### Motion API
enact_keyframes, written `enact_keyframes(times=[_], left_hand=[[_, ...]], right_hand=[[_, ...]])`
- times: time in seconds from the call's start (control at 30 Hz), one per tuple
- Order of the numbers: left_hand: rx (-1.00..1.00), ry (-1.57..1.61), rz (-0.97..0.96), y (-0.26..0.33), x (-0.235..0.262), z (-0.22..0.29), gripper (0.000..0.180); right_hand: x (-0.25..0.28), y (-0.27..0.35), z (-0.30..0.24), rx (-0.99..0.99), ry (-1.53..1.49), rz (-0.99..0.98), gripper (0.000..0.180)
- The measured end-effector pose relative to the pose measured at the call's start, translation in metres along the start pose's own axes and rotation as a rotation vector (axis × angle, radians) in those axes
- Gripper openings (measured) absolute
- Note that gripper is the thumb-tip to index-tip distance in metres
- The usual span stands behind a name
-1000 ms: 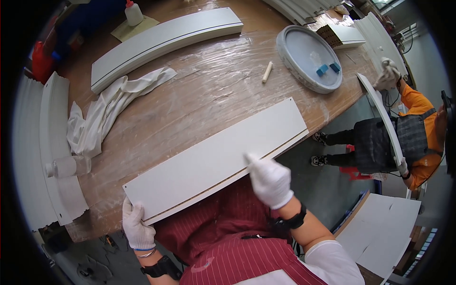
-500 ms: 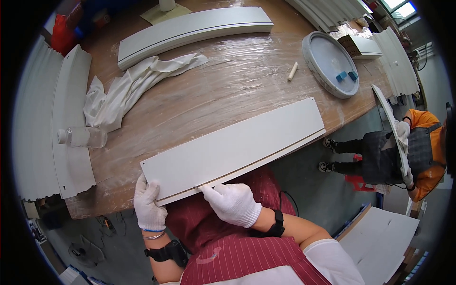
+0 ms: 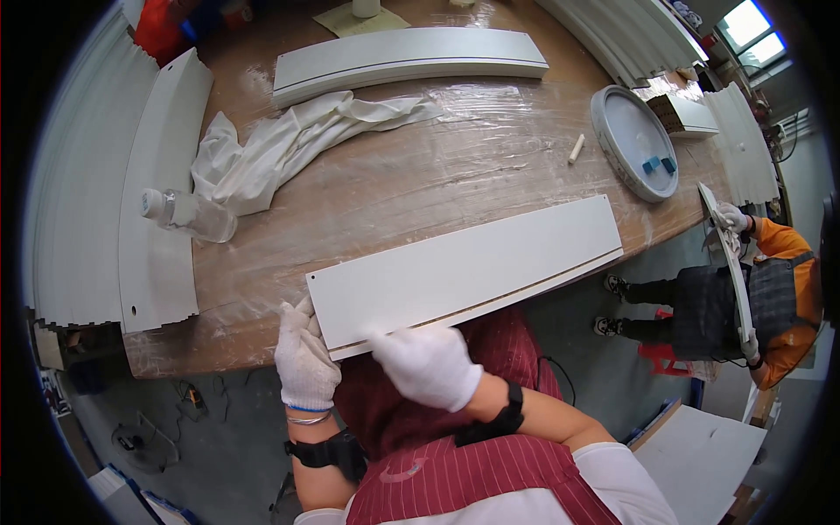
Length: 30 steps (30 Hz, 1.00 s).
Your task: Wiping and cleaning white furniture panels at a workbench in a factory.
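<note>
A long white board with a dark groove along its near edge lies slanted at the table's front edge, a small hole near each far corner. My gloved left hand grips its left end, some fingers hidden behind the board's edge. My gloved right hand is closed at the near edge, over the groove close to the left end. Motion blurs its fingertips, and I cannot make out what they hold.
Around the table lie a white cloth, plastic bottle, stacked boards, a whitish stick and a round grey lid holding blue blocks. White panels stand left. A co-worker handles another board at right.
My right hand has moved left along the groove, closer to the board's left end. The whole view has shifted. The co-worker's upper hand has moved up along their board.
</note>
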<state>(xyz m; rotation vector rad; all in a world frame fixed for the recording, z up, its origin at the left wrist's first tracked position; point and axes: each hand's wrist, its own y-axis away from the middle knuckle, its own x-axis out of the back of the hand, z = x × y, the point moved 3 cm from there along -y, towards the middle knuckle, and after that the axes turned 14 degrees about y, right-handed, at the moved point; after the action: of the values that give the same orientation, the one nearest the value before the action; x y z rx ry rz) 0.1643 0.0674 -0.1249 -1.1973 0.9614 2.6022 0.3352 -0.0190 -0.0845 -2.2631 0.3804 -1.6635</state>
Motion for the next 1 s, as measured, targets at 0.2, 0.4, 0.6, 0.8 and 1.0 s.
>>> enact_keyframes(times=[0.2,0.4,0.6,0.8,1.0], left_hand=[[-0.002,0.051,0.029,0.006,-0.002,0.002,0.081],[0.001,0.078,-0.03,-0.001,0.006,-0.003,0.081],[-0.023,0.049,0.078,0.003,0.004,0.001,0.084],[-0.009,0.066,0.032,-0.001,-0.002,-0.003,0.081],[-0.101,-0.07,0.092,0.001,0.01,0.004,0.082]], right_hand=[[0.026,-0.003,0.121,-0.546,0.267,0.224,0.006],[-0.04,-0.036,-0.047,0.014,0.065,-0.196,0.042],[0.016,0.003,0.07,-0.341,0.185,0.111,0.024],[0.115,0.109,0.26,-1.08,0.667,0.238,0.018],[0.019,0.021,0.046,-0.181,0.084,0.082,0.026]])
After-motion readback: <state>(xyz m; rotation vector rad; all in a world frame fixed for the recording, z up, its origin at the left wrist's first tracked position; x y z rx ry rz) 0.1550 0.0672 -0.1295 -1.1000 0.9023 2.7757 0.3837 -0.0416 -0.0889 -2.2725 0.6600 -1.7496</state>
